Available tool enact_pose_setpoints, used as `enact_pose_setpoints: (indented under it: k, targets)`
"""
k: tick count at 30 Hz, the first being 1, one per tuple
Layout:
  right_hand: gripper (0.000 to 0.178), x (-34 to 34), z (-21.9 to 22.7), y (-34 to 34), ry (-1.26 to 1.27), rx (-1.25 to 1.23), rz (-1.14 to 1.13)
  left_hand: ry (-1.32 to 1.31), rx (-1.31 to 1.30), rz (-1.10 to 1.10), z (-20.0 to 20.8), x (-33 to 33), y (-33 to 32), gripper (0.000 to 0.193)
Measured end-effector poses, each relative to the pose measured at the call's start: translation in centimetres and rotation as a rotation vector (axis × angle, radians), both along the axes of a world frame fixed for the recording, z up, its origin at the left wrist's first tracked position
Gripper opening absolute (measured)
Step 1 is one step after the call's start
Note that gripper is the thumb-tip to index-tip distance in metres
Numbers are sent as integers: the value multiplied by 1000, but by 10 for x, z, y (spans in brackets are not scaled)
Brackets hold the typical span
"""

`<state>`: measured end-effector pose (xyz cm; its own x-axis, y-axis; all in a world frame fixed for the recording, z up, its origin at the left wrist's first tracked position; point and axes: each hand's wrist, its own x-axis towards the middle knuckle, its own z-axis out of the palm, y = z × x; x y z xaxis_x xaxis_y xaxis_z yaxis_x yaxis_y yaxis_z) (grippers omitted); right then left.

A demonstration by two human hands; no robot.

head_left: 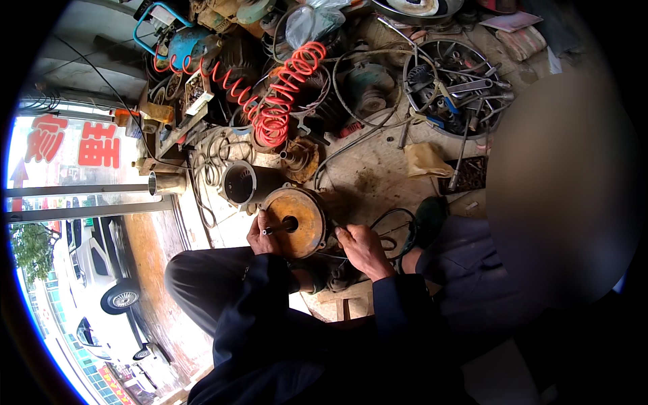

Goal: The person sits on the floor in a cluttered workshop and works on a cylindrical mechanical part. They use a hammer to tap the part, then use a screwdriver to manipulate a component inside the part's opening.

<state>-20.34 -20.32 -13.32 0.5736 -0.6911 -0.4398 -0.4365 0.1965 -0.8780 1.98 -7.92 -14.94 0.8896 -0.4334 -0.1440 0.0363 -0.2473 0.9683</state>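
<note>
Between my knees sits a round, rusty orange-brown metal housing (307, 219) with a dark hole in the middle of its face. My left hand (262, 237) is closed at its left edge, gripping a short metal rod (268, 231) whose end points over the face toward the hole. My right hand (366, 250) is closed at the housing's right rim; what its fingers pinch there is too dark to make out. Just beyond the housing lies an open hollow metal cylinder (237, 183), and past that a rusty flanged part with a shaft (297, 158).
A coiled red air hose (273, 111) hangs over machine parts at the back. A round basket of wrenches and tools (466, 88) stands back right, near a yellowish cloth (426, 160). Cables cross the floor. Another person's leg (466, 256) is close on my right.
</note>
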Motion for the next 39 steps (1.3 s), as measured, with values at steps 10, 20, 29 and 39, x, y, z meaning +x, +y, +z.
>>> enact_pose_setpoints:
  k: [10, 20, 29, 39]
  targets:
    - [42, 8, 6, 15, 124, -4, -165, -33, 40, 51, 19, -17, -12, 42]
    - [42, 8, 8, 23, 119, -50, -224, -89, 59, 37, 22, -20, -16, 41]
    - [44, 3, 17, 6, 32, 45, -87, -59, -3, 39, 24, -19, -22, 37]
    - [43, -39, -2, 21, 129, -112, -141, 102, -117, -126, -1, 5, -8, 37]
